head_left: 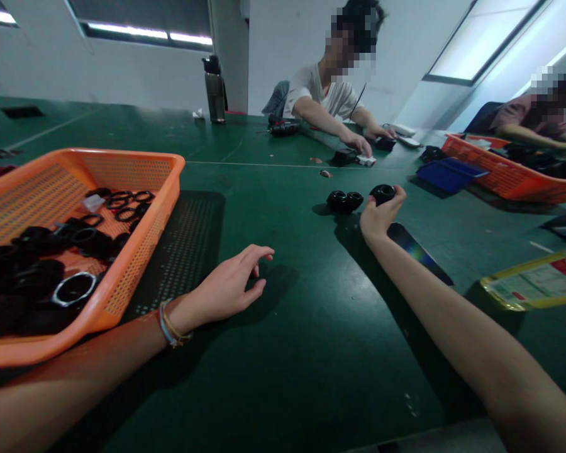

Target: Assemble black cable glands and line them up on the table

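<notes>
Two black parts (344, 201) might roll if our right hand (378, 218), gripping a round piece (383, 194), bumps them; our left hand (227, 283) has fingers apart.

Two co-workers (306, 97) are working, two orange baskets (134, 267) are holding parts (92, 242), two round black pieces (337, 201) are standing together, a third (383, 194) in the right hand (380, 217), one bottle (214, 94), one phone (417, 251), one drill (283, 128), one blue bin (450, 174)

Deep green table (287, 365) with thin pale lines, orange basket (163, 211) dotted with small holes, black rings (119, 200), silver ring (59, 299), glossy black round part (383, 194), black pair of parts (342, 202), blue and gold bracelets (166, 326), blue tray (448, 175), yellow-edged pack (538, 280) with red panel, white shirt (299, 88), bottle (214, 95) seemingly dark grey.
</notes>
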{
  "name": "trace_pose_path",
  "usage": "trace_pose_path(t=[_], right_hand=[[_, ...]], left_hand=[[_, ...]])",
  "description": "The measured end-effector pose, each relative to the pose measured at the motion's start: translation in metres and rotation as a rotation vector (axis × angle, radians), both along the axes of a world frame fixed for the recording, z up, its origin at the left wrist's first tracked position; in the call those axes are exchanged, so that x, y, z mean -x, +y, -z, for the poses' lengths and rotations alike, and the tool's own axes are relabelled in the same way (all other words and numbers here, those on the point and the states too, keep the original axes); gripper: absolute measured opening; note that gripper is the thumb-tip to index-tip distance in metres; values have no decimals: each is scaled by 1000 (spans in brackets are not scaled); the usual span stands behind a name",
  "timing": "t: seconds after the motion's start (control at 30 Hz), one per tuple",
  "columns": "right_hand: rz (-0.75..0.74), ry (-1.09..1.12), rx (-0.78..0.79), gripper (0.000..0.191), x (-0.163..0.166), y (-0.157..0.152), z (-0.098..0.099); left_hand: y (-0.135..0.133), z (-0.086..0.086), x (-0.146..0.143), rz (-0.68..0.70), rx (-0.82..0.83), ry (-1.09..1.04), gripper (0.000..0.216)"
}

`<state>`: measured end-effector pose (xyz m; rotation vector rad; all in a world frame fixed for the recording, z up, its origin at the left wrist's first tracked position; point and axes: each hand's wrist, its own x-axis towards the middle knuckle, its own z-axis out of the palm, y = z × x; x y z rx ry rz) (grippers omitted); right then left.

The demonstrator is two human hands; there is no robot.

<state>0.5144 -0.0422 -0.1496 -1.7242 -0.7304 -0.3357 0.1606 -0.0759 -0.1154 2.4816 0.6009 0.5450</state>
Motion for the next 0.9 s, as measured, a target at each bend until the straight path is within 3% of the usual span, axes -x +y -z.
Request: trace_pose_path(t=[0.13, 0.47, 0.9], right_hand=[[19, -23, 35, 48, -11, 0, 2], [-126, -50, 178, 34, -15, 2, 8], [-200, 2, 405, 38, -2, -2, -3]], left_hand=[[0, -1, 0, 7, -22, 11, 36], [-1, 0, 0, 48, -87, 64, 31], [0, 1, 0, 51, -133, 88, 30]])
